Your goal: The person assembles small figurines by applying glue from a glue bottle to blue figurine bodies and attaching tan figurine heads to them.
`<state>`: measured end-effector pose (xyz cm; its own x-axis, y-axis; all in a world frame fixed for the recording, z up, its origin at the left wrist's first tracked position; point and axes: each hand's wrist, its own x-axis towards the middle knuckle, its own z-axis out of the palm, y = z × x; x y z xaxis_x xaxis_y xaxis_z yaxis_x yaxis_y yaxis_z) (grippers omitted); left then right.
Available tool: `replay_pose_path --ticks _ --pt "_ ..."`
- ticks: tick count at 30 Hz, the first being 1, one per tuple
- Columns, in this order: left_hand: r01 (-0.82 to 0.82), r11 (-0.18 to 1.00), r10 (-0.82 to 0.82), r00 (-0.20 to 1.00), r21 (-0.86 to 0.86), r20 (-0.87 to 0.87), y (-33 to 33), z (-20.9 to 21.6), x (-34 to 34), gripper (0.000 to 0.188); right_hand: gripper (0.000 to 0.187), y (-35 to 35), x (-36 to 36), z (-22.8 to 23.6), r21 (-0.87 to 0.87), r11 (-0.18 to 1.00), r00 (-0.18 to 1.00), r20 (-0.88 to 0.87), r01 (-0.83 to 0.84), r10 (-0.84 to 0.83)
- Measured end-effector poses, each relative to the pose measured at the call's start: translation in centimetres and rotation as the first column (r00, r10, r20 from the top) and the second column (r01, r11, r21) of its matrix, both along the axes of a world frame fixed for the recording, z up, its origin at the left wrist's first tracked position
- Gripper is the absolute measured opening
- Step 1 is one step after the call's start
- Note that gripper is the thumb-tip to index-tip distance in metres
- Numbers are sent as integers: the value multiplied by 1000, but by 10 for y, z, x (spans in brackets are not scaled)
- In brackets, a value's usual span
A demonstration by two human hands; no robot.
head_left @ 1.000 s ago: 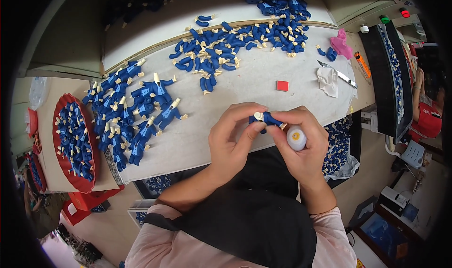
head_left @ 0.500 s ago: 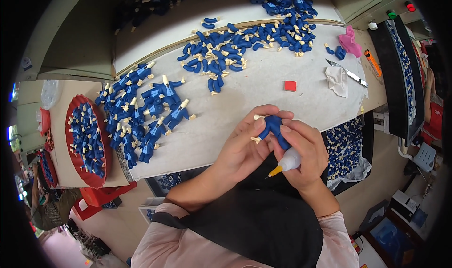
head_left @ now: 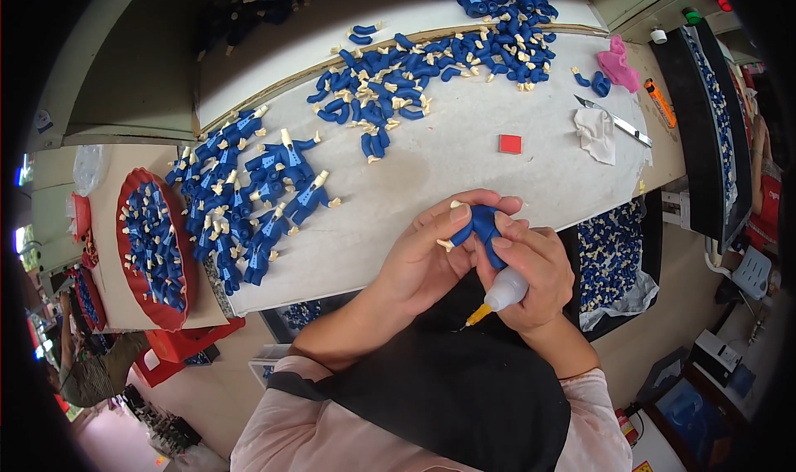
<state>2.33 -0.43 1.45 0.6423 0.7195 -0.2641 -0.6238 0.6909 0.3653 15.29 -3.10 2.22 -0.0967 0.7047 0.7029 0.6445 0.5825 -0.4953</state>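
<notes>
Above the table's near edge, a blue doll body (head_left: 482,228) with pale little hands is pinched between my two hands. My left hand (head_left: 424,260) is closed on its left side, at the pale-handed arms. My right hand (head_left: 539,274) presses the body with thumb and fingertips. Tucked in that same palm is a small white squeeze bottle (head_left: 507,288), its yellow needle tip pointing down and left. My fingers cover part of the doll body. To the left lie several blue doll bodies (head_left: 269,177) with pale necks; farther off is a heap of loose blue arms (head_left: 390,82).
A red scalloped basket (head_left: 177,306) of blue parts stands at the left. Toward the right lie a red block (head_left: 510,144), crumpled white tissue (head_left: 594,137), a craft knife (head_left: 634,130), pink cloth (head_left: 618,64) and an orange tube (head_left: 659,103). A parts-filled tray (head_left: 609,265) sits below right.
The doll body has turned slightly in my fingers and shifted a little to the right. The squeeze bottle has tipped, its needle now lower and farther left.
</notes>
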Motion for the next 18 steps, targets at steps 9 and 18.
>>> replay_pose_path --ticks 9,18 --pt "-3 1000 2 999 -21 -50 0 5 -2 35 39 -5 -4 1 -14 1000 1000 20 18 -18" --pt "19 999 -20 999 -36 -30 2 4 0 37 40 -5 -5 4 -26 998 998 34 59 -58"
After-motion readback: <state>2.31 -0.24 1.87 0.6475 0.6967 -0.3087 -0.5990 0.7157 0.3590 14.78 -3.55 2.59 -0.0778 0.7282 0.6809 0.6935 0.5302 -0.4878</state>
